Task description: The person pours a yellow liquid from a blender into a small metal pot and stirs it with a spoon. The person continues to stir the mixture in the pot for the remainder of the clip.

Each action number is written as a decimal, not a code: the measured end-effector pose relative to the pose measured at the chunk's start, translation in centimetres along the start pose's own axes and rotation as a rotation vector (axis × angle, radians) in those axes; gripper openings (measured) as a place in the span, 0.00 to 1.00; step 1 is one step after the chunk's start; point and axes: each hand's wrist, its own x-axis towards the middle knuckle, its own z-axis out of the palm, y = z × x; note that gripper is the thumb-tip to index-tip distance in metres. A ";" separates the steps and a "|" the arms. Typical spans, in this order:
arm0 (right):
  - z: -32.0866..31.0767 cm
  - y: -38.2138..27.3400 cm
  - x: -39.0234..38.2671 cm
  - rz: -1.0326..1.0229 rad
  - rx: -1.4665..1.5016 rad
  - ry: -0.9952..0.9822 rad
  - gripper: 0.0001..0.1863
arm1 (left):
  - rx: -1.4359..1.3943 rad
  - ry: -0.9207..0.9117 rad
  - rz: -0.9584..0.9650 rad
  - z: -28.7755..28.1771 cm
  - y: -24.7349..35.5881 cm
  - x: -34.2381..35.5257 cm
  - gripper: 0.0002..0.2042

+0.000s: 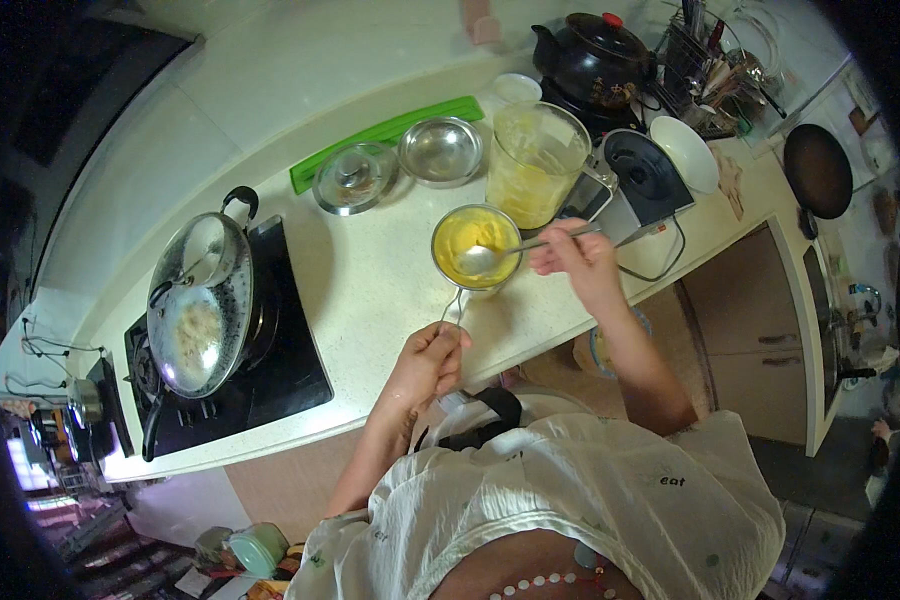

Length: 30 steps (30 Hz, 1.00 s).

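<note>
My left hand (428,362) is closed round the looped wire handle of a small round strainer (437,262) near the counter's front edge. Yellow mash (490,232) coats its inside. From the right, my right hand (582,262) grips a metal spoon (477,262), its bowl resting in the mash. Whatever stands beneath the strainer is mostly hidden. Just behind it is a clear blender jug (538,150) smeared with yellow, and beside that the blender base (638,180) with its cord.
A steel bowl (440,150) and a glass lid (353,178) lie by a green strip (385,140) at the back. On the left, a lidded wok (200,300) covers part of the black hob (295,350). A white bowl (684,152) and dark kettle (600,60) stand far right.
</note>
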 end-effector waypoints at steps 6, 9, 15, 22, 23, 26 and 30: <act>-1.6 -0.5 1.0 -0.117 -0.181 -0.028 0.10 | 0.041 0.041 0.009 0.4 0.3 -0.3 0.11; -0.2 -0.8 -0.1 -0.080 -0.153 -0.097 0.10 | 0.066 0.037 -0.004 0.4 0.4 -0.3 0.12; -1.4 -1.9 1.0 -0.053 -0.212 -0.080 0.10 | 0.015 0.035 0.013 0.4 0.0 -0.3 0.11; -1.2 -1.3 1.8 -0.110 -0.227 -0.003 0.09 | 0.003 0.037 -0.001 0.7 0.4 -0.5 0.10; -1.6 -1.6 1.3 -0.093 -0.244 -0.041 0.09 | 0.010 0.044 -0.007 0.9 0.5 -0.5 0.11; -0.3 -1.4 0.4 -0.102 -0.225 -0.082 0.08 | 0.025 0.018 0.018 0.7 0.1 -0.2 0.11; -0.8 -0.8 1.5 -0.129 -0.215 0.027 0.09 | 0.064 0.042 0.001 0.6 0.7 -0.4 0.11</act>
